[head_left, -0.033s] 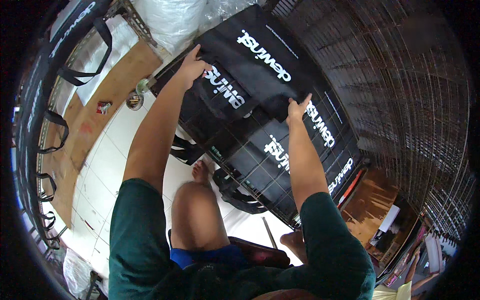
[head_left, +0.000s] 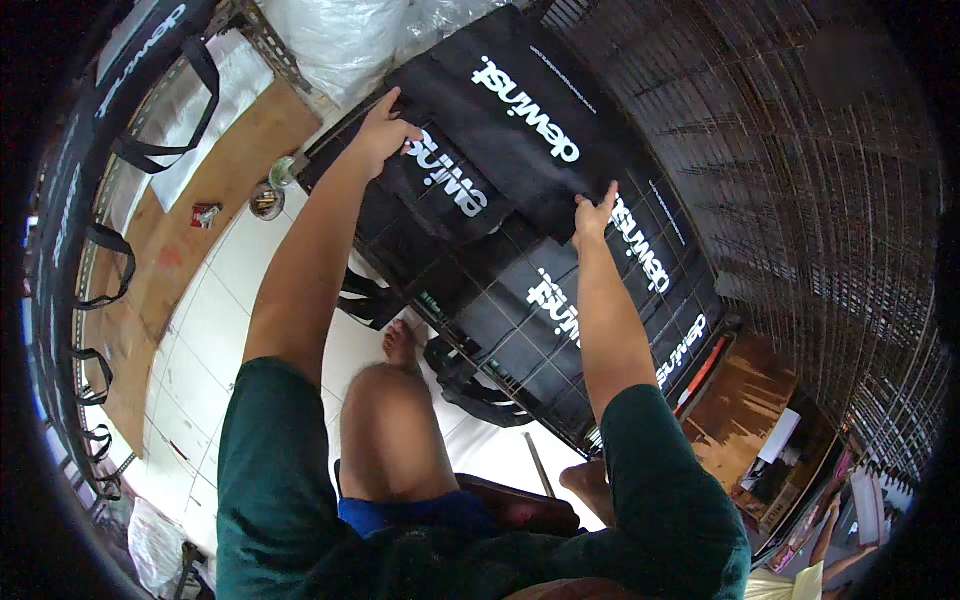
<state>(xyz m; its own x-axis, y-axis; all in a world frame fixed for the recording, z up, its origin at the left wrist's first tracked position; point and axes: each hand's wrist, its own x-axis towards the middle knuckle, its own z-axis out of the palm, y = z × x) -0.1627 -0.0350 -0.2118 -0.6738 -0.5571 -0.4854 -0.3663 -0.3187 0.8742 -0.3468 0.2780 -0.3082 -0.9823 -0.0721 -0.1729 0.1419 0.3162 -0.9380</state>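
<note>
A black fabric bag [head_left: 500,150] with white lettering lies spread on a wire-grid rack [head_left: 455,330]. My left hand [head_left: 385,135] is at its left edge, thumb and forefinger spread on the fabric. At the bag's near right corner, my right hand [head_left: 595,218] pinches the edge, its lower fingers hidden. The left hand's lower fingers are hidden too, but it appears to hold the edge. Below and to the right lie other black printed pieces [head_left: 520,345], with grid wires across them. Black straps [head_left: 475,385] hang under the rack's near side.
Dark wire racks [head_left: 800,190] stand tilted upright at the right. On the left are a wooden board [head_left: 150,300], a small jar [head_left: 267,202] and hanging black bags with handles [head_left: 165,160]. White plastic sacks [head_left: 340,45] sit behind. Another person's arm [head_left: 828,530] shows at lower right.
</note>
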